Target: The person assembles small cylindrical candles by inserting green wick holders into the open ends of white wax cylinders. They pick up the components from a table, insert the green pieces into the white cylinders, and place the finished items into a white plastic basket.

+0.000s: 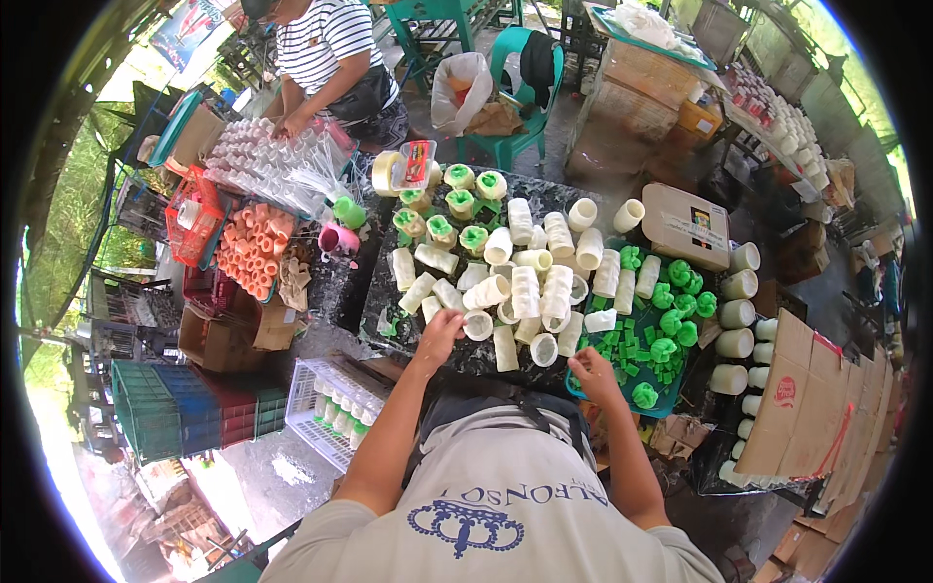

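My left hand (pixel 442 335) is at the table's near edge, fingers closed against the left side of a hollow off-white cylinder (pixel 477 325). The cylinder's open end faces me. To the right, my right hand (pixel 595 374) has thumb and fingers pinched together at the near left corner of a teal tray (pixel 660 409). Anything in that pinch is too small to make out. Between and beyond my hands, several ridged, wax-like white cylinders (pixel 526 291) stand or lie close together. The tray carries small green pieces (pixel 637 355) and green flower-shaped pieces (pixel 665 350).
White cylinders with green flower tops (pixel 461 202) stand at the table's far left, beside a clear tub (pixel 413 165). A beige case (pixel 686 225) lies at the right. A co-worker (pixel 335 68) handles white pieces at the far left. A white crate (pixel 309 398) stands low at left.
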`<state>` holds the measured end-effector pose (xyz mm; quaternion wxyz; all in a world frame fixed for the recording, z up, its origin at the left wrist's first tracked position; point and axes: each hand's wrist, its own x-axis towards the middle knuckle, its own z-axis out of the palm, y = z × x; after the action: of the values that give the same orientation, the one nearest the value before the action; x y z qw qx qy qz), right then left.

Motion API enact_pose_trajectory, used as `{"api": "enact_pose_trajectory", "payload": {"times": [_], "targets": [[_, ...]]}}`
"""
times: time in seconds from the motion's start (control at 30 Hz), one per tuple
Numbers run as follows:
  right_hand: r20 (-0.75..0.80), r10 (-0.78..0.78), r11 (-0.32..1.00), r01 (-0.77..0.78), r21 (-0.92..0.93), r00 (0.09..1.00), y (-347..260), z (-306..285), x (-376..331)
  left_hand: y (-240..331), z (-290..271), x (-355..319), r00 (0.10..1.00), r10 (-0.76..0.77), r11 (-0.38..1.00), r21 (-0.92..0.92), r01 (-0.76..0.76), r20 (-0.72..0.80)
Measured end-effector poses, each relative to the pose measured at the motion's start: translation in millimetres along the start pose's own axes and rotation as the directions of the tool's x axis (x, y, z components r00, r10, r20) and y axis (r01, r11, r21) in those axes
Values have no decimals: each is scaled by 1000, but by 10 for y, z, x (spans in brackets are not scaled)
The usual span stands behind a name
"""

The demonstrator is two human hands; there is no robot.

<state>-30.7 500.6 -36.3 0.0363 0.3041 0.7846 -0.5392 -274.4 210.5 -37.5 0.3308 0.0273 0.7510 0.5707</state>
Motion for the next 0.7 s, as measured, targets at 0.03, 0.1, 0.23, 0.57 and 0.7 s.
{"api": "enact_pose_trajectory", "payload": {"times": [0.03, 0.1, 0.23, 0.57, 0.7], "targets": [[-29, 39, 999, -38, 33, 999, 47, -11, -10, -14, 72, 122, 995, 92, 993, 76, -94, 38], [-64, 76, 996, -73, 47, 995, 95, -61, -109, 245, 294, 154, 986, 146, 956, 243, -163, 84], [-86, 98, 993, -92, 72, 991, 81, -57, -142, 296, 476, 347, 968, 216, 856, 451, -251, 130], [-315, 205, 979, -191, 73, 927, -41, 64, -647, 379, 166, 1722, 824, 493, 97, 924, -370, 278], [-374, 281, 958, -239, 157, 884, -119, 241, -992, 226, 152, 1909, 858, 380, -56, 935, -351, 345]]}}
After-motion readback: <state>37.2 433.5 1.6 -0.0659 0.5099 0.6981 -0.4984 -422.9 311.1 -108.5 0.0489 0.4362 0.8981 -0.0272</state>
